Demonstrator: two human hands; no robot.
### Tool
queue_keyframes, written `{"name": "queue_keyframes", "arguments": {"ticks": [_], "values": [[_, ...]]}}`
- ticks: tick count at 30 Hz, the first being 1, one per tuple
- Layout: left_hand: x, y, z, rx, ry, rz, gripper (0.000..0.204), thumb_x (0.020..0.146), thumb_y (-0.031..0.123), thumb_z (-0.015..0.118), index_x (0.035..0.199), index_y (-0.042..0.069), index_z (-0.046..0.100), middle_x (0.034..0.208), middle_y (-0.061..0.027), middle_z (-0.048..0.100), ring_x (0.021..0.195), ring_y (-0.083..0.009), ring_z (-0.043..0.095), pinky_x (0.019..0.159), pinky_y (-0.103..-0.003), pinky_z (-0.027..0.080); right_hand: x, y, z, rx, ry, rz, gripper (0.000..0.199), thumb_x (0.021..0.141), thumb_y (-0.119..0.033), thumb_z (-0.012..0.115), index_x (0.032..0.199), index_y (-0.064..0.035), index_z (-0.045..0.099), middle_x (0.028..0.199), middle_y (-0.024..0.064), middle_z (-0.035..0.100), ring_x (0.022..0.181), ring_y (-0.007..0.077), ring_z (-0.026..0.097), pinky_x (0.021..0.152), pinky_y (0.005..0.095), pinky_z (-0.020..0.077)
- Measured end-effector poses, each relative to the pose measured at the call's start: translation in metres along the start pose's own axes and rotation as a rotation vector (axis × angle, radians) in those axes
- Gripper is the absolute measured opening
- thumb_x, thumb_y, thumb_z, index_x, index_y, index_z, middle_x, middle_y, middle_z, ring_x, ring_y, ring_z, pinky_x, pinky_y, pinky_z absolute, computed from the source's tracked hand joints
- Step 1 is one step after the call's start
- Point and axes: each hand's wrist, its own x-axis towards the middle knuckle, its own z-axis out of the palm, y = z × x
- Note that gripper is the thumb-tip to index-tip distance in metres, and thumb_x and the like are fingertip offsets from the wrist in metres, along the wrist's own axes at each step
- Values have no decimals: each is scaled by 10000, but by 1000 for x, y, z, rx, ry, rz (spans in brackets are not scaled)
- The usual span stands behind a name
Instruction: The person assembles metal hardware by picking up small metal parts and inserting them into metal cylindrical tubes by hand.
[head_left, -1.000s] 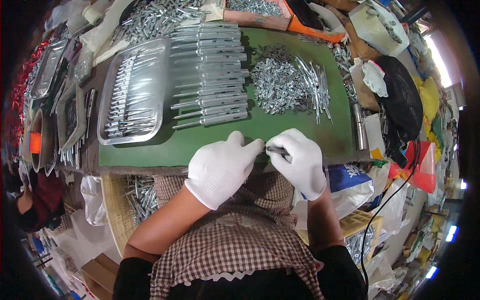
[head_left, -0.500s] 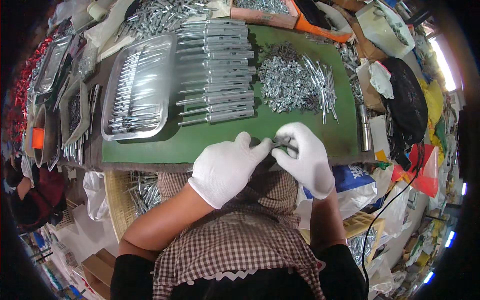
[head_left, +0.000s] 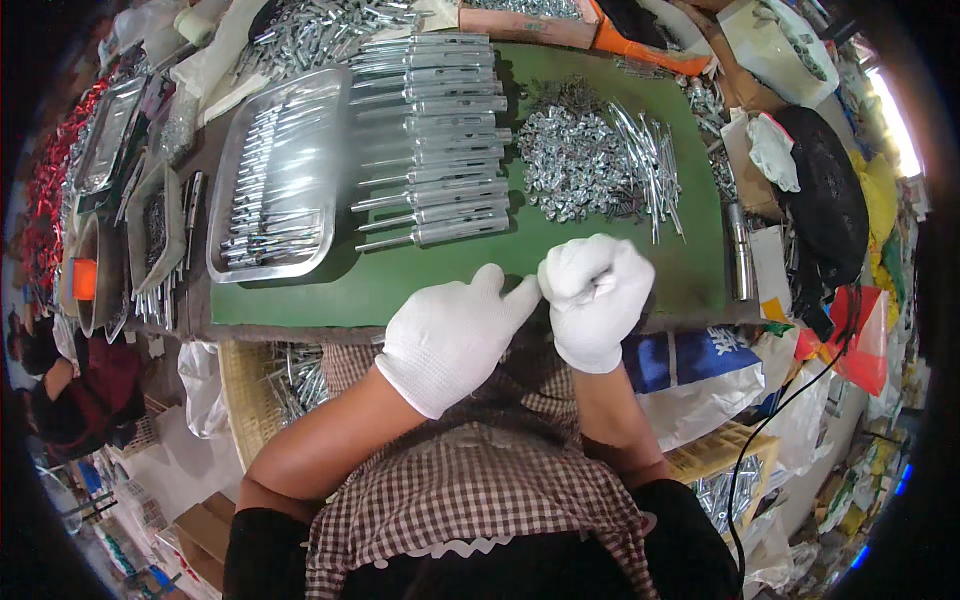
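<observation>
Both my hands wear white knit gloves and meet over the near edge of the green work mat (head_left: 300, 305). My left hand (head_left: 450, 335) is curled with its index finger pointing to the right hand; whatever it grips is hidden. My right hand (head_left: 597, 300) is closed into a fist against that fingertip, and anything inside it cannot be seen. Beyond them lies a row of metal tubes with thin rods (head_left: 460, 212) sticking out on the left. A heap of small shiny metal parts (head_left: 565, 165) sits further right, beside a bundle of long thin pins (head_left: 655, 180).
A clear plastic tray (head_left: 213, 250) of metal rods stands at the left of the mat. Small dark screws (head_left: 572, 95) lie behind the heap. An upright-lying metal cylinder (head_left: 740, 255) is at the right edge. Yellow baskets (head_left: 240, 400) of metal parts stand below the table.
My right hand has rolled over into a fist, hiding the small dark metal piece that showed between its fingers before. The left hand has hardly moved.
</observation>
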Motion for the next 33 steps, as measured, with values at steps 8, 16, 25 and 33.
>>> {"name": "queue_keyframes", "arguments": {"ticks": [8, 16, 25, 33], "values": [[14, 12, -16, 165, -73, 41, 184, 900, 147, 646, 1053, 45, 626, 898, -112, 613, 672, -286, 710, 548, -411, 571, -1, -11, 16, 54, 137, 64, 544, 1091, -341, 340, 603, -105, 372, 528, 1, 311, 478, 147, 272, 487, 343, 223], [9, 0, 21, 18, 92, 43, 190, 964, 208, 625, 1080, 59, 639, 906, -129, 633, 682, -334, 706, 577, -443, 574, 10, -8, 10, 122, 225, 48, 574, 1103, -392, 322, 601, -122, 391, 514, 2, 292, 434, 152, 279, 444, 322, 258], [5, -3, 28, -33, 129, 19, 245, 1008, 312, 616, 1081, 80, 648, 888, -138, 642, 682, -354, 707, 593, -470, 572, 8, -3, -5, 285, 138, 58, 586, 1086, -456, 396, 656, -93, 561, 497, -11, 329, 410, 148, 295, 419, 316, 237], [4, -1, 24, -70, 106, 6, 227, 1003, 296, 625, 1093, 88, 631, 867, -132, 627, 649, -332, 697, 574, -454, 568, -2, 8, 4, -257, 51, -26, 209, 895, 98, 523, 754, -56, 516, 704, -2, 511, 579, 63, 412, 502, 230, 305]]}}
